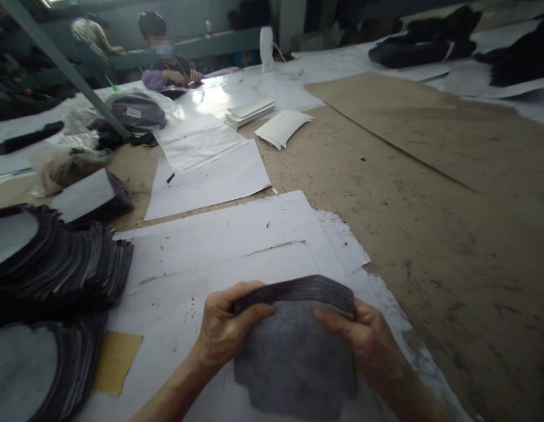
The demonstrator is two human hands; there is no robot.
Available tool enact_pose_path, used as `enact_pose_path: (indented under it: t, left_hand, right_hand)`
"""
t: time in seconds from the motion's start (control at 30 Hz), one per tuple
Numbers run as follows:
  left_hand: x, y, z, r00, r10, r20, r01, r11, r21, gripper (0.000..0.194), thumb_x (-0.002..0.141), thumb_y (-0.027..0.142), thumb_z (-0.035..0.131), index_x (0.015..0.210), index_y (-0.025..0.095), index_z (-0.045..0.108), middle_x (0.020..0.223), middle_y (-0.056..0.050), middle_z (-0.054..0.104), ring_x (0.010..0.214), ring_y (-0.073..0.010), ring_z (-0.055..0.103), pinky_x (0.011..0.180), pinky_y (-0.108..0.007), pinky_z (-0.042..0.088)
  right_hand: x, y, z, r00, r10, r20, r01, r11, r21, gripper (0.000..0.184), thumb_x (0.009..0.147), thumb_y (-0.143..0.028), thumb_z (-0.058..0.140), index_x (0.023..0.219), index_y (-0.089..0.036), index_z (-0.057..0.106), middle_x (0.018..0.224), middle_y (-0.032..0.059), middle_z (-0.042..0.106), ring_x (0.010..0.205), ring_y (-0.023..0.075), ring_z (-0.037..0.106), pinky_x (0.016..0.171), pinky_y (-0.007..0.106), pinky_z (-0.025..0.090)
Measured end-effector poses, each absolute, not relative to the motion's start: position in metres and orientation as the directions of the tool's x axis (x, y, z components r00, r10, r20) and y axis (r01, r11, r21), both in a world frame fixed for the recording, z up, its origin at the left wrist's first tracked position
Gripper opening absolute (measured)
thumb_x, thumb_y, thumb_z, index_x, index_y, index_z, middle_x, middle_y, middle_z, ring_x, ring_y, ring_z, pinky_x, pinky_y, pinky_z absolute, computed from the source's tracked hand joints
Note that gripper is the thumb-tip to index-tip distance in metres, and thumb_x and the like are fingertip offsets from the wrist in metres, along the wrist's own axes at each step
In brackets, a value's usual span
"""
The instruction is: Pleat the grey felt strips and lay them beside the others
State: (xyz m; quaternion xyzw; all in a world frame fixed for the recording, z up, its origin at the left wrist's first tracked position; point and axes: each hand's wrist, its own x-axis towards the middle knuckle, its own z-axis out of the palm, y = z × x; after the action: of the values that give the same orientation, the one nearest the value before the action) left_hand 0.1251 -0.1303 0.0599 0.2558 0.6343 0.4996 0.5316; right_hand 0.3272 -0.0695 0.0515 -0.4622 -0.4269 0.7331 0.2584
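Both hands grip a stack of dark grey fabric pieces [293, 357] held over white paper near the front of the table. My left hand [225, 325] clasps its left side, thumb on the top face and fingers behind. On the right edge, my right hand [364, 334] is closed the same way. The layered far edge of the stack bends upward between the hands, and its lower corners look notched. To the left stand tall piles of dark cut pieces [91, 264] with pale grey faces, apart from my hands.
White paper sheets [210, 181] and brown board [430, 246] cover the table. A yellow-brown card [118, 360] lies beside the piles. Farther off are white curved pieces [284, 128], a plastic-wrapped dark bundle [138, 111], a slanted pole [65, 64] and a seated person [166, 73]. Black material [424, 41] lies back right.
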Motion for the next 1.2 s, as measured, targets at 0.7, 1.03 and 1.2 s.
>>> enact_pose_path:
  t: [0.7, 1.03, 1.2]
  left_hand:
    - [0.138, -0.14, 0.073, -0.162, 0.795, -0.585, -0.615, 0.382, 0.69, 0.044, 0.048, 0.025, 0.079, 0.09, 0.015, 0.072, 0.084, -0.009, 0.071, 0.077, -0.0218, 0.065, 0.072, -0.028, 0.05]
    - [0.138, -0.161, 0.061, -0.282, 0.846, -0.452, -0.333, 0.355, 0.873, 0.025, 0.061, 0.02, 0.078, 0.086, 0.018, 0.073, 0.077, -0.001, 0.069, 0.075, -0.0144, 0.06, 0.07, -0.021, 0.047]
    - [0.142, -0.161, 0.06, -0.031, 0.799, -0.601, -0.69, 0.418, 0.591, 0.034, 0.058, 0.027, 0.078, 0.089, 0.013, 0.071, 0.08, -0.009, 0.07, 0.071, -0.0204, 0.064, 0.067, -0.028, 0.051]
  right_hand:
    - [0.327, -0.093, 0.049, -0.32, 0.792, 0.52, 0.185, 0.591, -0.785, 0.035, 0.078, -0.016, 0.055, 0.111, -0.023, 0.064, 0.101, 0.0034, 0.067, 0.085, 0.0217, 0.065, 0.079, 0.029, 0.052]
    - [0.327, -0.083, 0.069, -0.47, 0.667, -0.578, -0.028, -0.666, -0.746, 0.031, 0.064, -0.042, 0.073, 0.077, -0.015, 0.067, 0.068, 0.0052, 0.065, 0.063, 0.0232, 0.062, 0.059, 0.031, 0.051]
    - [0.324, -0.103, 0.062, -0.177, 0.984, 0.019, 0.201, 0.055, -0.978, 0.022, 0.071, -0.031, 0.068, 0.092, -0.024, 0.071, 0.086, 0.0008, 0.068, 0.075, 0.02, 0.062, 0.074, 0.028, 0.049]
